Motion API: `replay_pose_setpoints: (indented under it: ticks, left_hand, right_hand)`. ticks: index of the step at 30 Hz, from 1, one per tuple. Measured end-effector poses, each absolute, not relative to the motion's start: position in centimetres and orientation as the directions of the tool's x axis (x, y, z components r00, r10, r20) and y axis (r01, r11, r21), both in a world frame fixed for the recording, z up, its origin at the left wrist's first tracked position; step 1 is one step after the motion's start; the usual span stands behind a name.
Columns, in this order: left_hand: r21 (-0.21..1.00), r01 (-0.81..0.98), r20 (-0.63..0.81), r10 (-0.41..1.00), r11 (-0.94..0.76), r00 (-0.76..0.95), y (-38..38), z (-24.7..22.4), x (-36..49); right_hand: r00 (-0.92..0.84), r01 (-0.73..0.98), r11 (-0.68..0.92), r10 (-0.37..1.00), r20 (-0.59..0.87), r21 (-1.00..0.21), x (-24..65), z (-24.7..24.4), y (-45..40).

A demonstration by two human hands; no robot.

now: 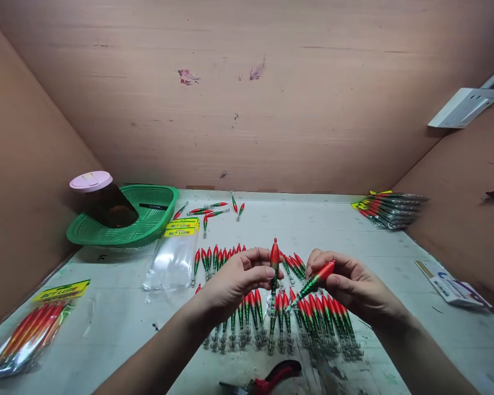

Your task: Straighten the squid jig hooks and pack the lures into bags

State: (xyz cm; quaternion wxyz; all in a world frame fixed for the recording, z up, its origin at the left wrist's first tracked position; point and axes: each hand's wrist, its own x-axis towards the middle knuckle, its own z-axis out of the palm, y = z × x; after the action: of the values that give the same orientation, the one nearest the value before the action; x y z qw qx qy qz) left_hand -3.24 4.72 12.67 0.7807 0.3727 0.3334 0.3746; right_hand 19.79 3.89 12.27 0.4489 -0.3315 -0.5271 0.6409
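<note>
My left hand (253, 274) pinches a red and green lure (274, 269) that stands upright, red tip at the top. Between the thumb and fingers of my right hand (346, 280) is a second red and green lure (315, 283), tilted with its red end to the upper right. The two lures are apart at the top, and their lower ends come close together. Below both hands, a row of similar lures (321, 318) lies on the table, hooks toward me. Another row (214, 259) lies farther back, partly hidden by my left hand.
Red-handled pliers (278, 376) lie at the near edge. Flat clear bags (175, 258) and a green basket (150, 195) holding a dark jar (111, 206) are at left. Packed lures (28, 334) lie near left, more (395, 209) at back right. A white packet (453, 285) lies right.
</note>
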Motion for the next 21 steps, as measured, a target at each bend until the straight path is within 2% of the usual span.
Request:
replay_pose_setpoints:
  ticks: [9, 18, 21]
  left_hand:
    - [0.828, -0.351, -0.203, 0.816, 0.438, 0.542, 3.2, 12.9, -3.4]
    - [0.831, -0.326, -0.221, 0.806, 0.450, 0.549, 2.8, 12.9, -2.6]
    - [0.888, -0.219, -0.263, 0.838, 0.403, 0.477, 3.1, 12.8, -4.4]
  right_hand:
    - [-0.420, -0.261, -0.231, 0.901, -0.106, -0.937, 18.8, 12.0, 2.9]
    - [-0.469, -0.318, -0.278, 0.877, -0.104, -0.907, 18.4, 11.9, 2.8]
    - [-0.420, -0.272, -0.249, 0.900, -0.118, -0.929, 19.4, 11.5, 2.7]
